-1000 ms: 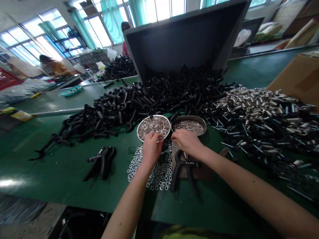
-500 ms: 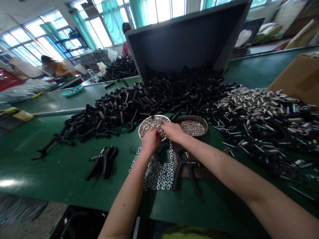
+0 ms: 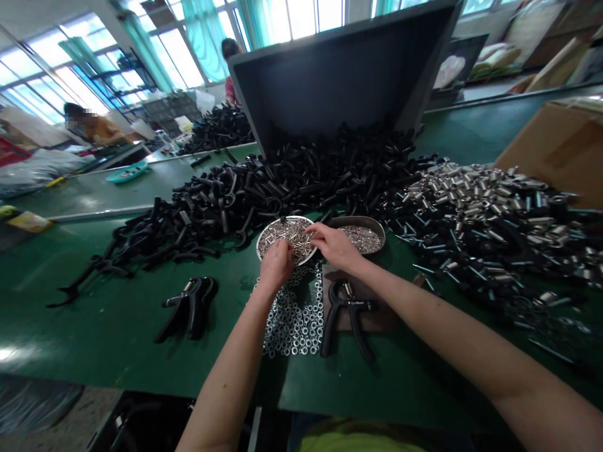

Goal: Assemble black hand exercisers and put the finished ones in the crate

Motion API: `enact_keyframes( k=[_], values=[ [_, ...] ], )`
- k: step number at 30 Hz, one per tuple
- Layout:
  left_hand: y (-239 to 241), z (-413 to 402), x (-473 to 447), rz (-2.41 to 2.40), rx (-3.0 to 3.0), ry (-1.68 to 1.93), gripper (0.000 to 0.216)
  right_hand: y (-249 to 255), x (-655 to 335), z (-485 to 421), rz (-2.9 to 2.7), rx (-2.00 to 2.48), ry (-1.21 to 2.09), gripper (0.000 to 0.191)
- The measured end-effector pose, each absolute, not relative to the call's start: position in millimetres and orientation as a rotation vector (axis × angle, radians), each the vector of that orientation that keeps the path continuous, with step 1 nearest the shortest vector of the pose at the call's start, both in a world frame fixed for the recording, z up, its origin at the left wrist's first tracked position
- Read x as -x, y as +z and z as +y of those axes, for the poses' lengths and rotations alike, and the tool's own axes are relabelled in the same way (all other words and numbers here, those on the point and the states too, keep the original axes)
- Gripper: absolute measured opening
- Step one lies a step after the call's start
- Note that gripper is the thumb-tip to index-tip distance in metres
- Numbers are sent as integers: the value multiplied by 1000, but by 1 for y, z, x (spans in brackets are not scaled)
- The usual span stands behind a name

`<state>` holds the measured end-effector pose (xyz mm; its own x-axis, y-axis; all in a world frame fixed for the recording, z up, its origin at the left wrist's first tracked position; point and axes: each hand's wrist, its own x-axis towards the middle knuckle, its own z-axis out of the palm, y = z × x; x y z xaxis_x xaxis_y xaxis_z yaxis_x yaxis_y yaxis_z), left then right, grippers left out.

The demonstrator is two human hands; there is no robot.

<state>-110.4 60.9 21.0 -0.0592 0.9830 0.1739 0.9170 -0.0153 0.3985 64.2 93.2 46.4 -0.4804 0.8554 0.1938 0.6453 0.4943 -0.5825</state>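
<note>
left hand (image 3: 277,266) curled, can't tell on what, right hand (image 3: 336,246) half open, pins (image 3: 293,232) by both pointing every which way

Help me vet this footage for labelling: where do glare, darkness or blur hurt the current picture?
Head view throughout: windows burn out white; glare whitens the green table at the left edge; the grey bin is dark inside; the metal pins look soft, hard to tell apart.

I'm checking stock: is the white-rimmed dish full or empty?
Not empty: metal pins cover what shows inside the dish; how deep, I cannot tell.
</note>
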Motion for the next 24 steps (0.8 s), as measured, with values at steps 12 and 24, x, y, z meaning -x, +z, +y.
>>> enact_keyframes(
  k=[12,24],
  values=[
    [14,3,67,1388,-1147,1136,27,5,-133,45,-2152,1387,819,16],
    [7,-26,44,1450,-1381,873,16,8,-123,29,-2462,1443,346,15]
  ],
)
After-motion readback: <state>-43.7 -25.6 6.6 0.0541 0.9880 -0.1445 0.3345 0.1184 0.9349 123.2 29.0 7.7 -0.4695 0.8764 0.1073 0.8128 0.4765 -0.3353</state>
